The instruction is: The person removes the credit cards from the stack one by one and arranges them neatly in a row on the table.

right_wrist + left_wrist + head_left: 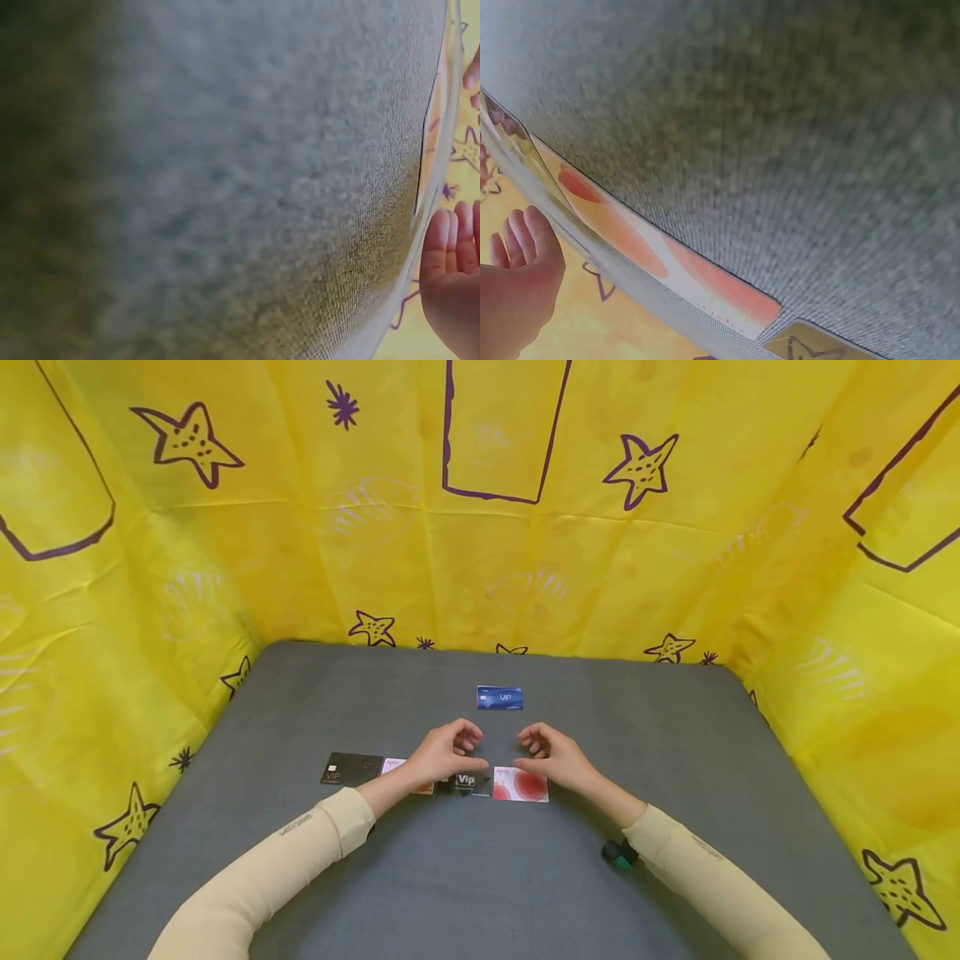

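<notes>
In the head view a row of cards lies on the grey cloth. At its left end is a black VIP card (351, 768); beside it a pink and orange card (393, 765) is partly covered by my left wrist. A dark Vip card (471, 783) comes after, then a white card with red circles (521, 785). My left hand (444, 753) hovers by the dark card, fingers loosely bent, holding nothing. Facing it, my right hand (561, 758) is at the white card, its thumb overlapping the card's upper edge, also holding nothing. Behind both hands lies a blue VIP card (500, 697).
A grey cloth-covered table (465, 877) spreads around the cards. Yellow curtains (480, 568) with starfish drawings hang along its back and both sides. A black and green wristband (619, 855) sits under the right sleeve.
</notes>
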A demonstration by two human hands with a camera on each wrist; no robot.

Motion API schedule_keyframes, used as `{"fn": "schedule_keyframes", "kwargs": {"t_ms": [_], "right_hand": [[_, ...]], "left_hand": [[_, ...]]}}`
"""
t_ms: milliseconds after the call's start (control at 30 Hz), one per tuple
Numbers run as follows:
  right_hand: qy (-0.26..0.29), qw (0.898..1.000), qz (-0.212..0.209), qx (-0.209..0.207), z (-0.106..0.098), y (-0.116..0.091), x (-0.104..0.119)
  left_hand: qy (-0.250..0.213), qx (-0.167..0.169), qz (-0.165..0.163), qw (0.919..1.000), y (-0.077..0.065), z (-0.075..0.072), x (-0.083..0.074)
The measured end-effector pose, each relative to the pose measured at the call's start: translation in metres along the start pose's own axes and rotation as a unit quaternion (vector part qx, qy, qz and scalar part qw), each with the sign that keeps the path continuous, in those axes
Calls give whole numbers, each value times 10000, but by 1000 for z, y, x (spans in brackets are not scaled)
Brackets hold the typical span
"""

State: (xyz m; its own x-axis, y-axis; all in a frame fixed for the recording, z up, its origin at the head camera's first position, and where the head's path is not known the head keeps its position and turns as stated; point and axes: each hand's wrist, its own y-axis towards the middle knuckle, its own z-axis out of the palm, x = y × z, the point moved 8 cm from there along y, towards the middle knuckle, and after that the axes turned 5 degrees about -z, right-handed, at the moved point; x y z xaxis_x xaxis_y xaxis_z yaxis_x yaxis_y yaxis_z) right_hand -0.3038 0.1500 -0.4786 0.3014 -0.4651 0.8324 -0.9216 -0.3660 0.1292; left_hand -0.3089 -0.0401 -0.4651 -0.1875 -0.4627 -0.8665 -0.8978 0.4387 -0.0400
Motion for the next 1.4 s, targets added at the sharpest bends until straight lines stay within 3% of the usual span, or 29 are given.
{"fn": "schedule_keyframes", "kwargs": {"t_ms": [467,900,1400], "right_hand": [[-88,9999,107,-32,0,20,-7],[-183,9993,275,-189,-7,36,-13],[-345,9978,496,-289,-12,54,-19]], "left_hand": [[120,-333,-170,9992,19,-9,1],[317,-530,-622,9961,35,-16,12],[395,-906,-461,9940,54,-24,16]]}}
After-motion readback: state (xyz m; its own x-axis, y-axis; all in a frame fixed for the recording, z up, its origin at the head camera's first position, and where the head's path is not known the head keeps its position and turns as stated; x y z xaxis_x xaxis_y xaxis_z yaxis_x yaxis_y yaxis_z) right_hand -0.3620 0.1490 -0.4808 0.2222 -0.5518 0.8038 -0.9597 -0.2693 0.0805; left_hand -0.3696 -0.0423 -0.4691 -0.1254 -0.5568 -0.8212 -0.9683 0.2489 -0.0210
